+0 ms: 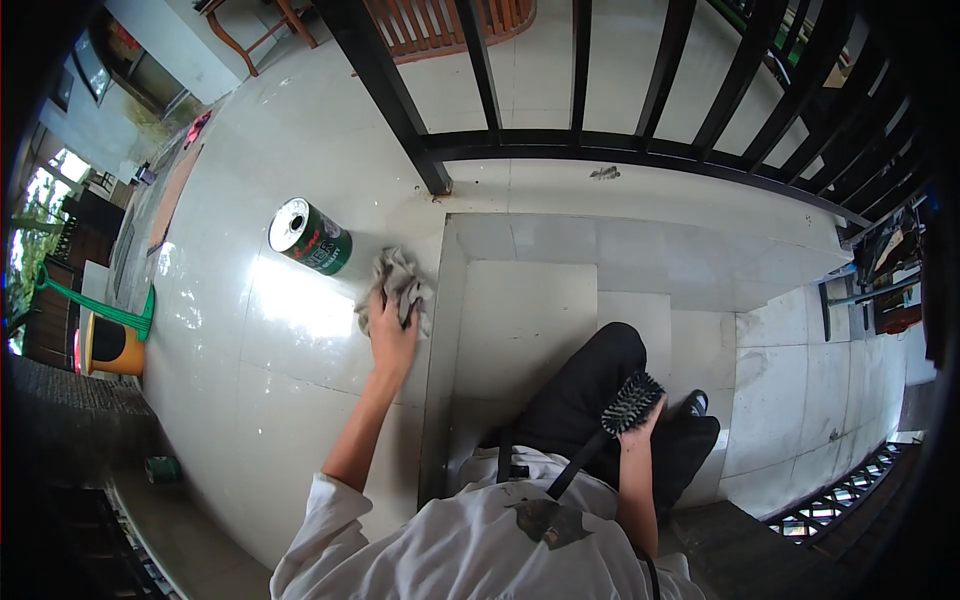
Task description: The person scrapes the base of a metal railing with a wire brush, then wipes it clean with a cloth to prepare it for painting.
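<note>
My left hand (390, 325) is closed on a crumpled grey cloth (402, 280), which lies on the glossy tiled floor (200, 330) beside the step edge. Just behind the cloth, a green can (322, 243) with a white top stands on the tiles. On the right, over my dark trousers, a black bristle brush (632, 402) is in my right hand (645, 425), bristles facing up. A black strap runs from near the brush down across my shirt.
Black railings (640, 150) cross the top, with a wooden bench (450, 30) behind. Tiled steps (525, 320) descend to the right. At far left are an orange and black bucket (115, 348) and a green-handled tool (100, 308); a small green can (163, 469) sits lower.
</note>
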A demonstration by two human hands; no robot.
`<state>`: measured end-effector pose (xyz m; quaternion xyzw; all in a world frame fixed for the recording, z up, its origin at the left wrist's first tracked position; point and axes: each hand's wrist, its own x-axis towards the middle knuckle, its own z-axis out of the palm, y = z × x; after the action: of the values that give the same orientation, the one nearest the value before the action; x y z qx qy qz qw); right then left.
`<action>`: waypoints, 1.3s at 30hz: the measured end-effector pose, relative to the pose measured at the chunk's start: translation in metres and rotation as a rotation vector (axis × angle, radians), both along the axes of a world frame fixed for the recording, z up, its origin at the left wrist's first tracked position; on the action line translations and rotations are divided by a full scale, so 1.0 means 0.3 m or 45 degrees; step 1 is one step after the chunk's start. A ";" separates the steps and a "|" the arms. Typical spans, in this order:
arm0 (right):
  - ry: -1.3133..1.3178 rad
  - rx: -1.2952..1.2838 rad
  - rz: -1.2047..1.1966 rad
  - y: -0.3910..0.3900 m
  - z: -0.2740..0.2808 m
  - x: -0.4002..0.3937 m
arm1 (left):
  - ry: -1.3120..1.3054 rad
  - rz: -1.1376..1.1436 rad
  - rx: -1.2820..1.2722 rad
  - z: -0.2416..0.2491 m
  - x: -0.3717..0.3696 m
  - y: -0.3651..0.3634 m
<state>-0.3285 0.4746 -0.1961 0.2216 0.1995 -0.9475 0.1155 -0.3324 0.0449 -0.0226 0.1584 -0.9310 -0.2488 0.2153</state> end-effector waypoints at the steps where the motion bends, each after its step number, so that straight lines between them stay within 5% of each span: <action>1: 0.002 0.002 -0.003 0.007 -0.011 0.004 | 0.002 -0.003 0.002 -0.013 -0.047 -0.021; 3: 0.051 -0.088 0.026 0.029 -0.033 0.025 | -0.214 0.470 -0.631 -0.082 -0.150 -0.067; 7: -0.041 -0.040 -0.102 0.021 -0.058 0.033 | -0.397 0.369 -0.395 -0.123 -0.322 -0.200; 12: 0.044 -0.135 -0.003 -0.011 -0.001 0.045 | 0.063 0.525 -0.338 -0.180 -0.601 -0.346; 15: 0.075 -0.116 -0.034 -0.014 0.017 0.064 | -0.112 0.419 -0.284 -0.137 -0.711 -0.338; 23: 0.071 -0.266 -0.076 -0.013 -0.049 0.097 | -0.085 -0.123 -0.307 -0.105 -0.586 -0.353; 39: 0.140 -0.426 0.024 -0.004 -0.131 0.117 | -0.171 -0.245 -0.361 -0.070 -0.412 -0.051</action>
<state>-0.2933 0.4733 -0.2355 0.1452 0.0473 -0.9770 0.1486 -0.4561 0.0298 -0.0435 0.0528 -0.9798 -0.1234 0.1480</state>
